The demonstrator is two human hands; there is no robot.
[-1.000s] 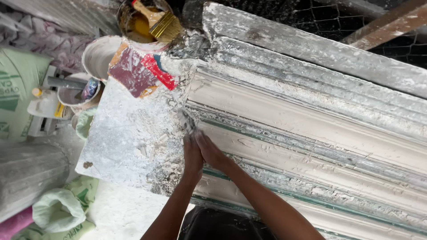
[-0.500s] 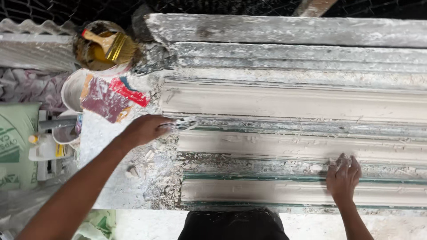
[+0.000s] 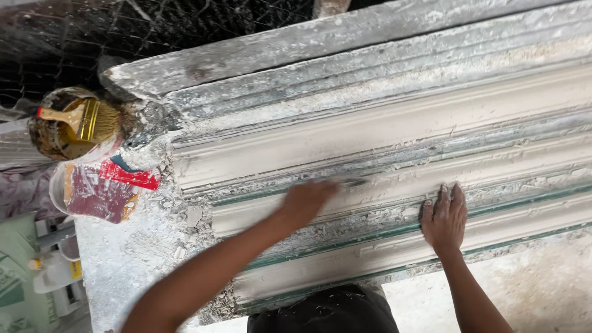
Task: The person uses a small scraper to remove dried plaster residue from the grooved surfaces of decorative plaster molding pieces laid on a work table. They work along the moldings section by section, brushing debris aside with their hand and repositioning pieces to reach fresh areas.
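A long plaster cornice moulding [image 3: 394, 123] with ridges and grooves lies across a dusty bench. My left hand [image 3: 305, 203], blurred by motion, rests over a middle groove and grips a thin metal scraper [image 3: 354, 182], whose tip points right along the groove. My right hand [image 3: 444, 219] lies flat on a lower ridge of the moulding, fingers stretched out and holding nothing. Both forearms come in from the bottom edge.
A yellow brush [image 3: 86, 120] stands in a dirty tin at the upper left. Below it a red-handled trowel [image 3: 108, 185] lies on a white bucket. Plaster crumbs [image 3: 185, 216] litter the moulding's left end. A green bag [image 3: 15, 277] and wire mesh [image 3: 154, 31] border the bench.
My left hand has slid to the right along the groove with the scraper. My right hand stays pressed on the lower ridge. The view has moved closer.
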